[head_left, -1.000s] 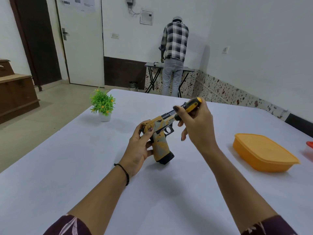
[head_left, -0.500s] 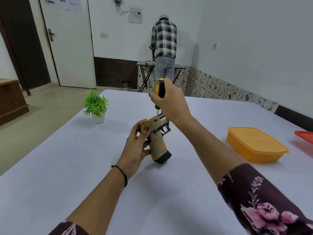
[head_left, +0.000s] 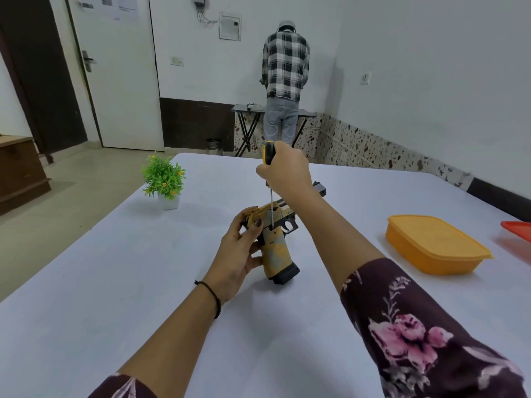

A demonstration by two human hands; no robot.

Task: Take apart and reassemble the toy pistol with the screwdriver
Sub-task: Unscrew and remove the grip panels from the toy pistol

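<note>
The yellow and grey toy pistol (head_left: 277, 251) stands on its black magazine base on the white table (head_left: 115, 282), its barrel pointing away to the right. My left hand (head_left: 240, 251) grips the back of the pistol and its handle. My right hand (head_left: 284, 170) grips the yellow and black handle of the screwdriver (head_left: 269, 179) above the pistol. The metal shaft points straight down and its tip touches the pistol's side just above the handle. My right forearm hides part of the barrel.
An orange lidded box (head_left: 434, 244) lies on the table to the right, with a red container (head_left: 517, 229) at the frame's right edge. A small potted plant (head_left: 165, 180) stands at the far left. A person (head_left: 284, 79) stands at a folding table by the back wall.
My right hand has turned the screwdriver from lying along the barrel to pointing straight down, and its tip has come down onto the pistol's side. My left hand keeps its hold.
</note>
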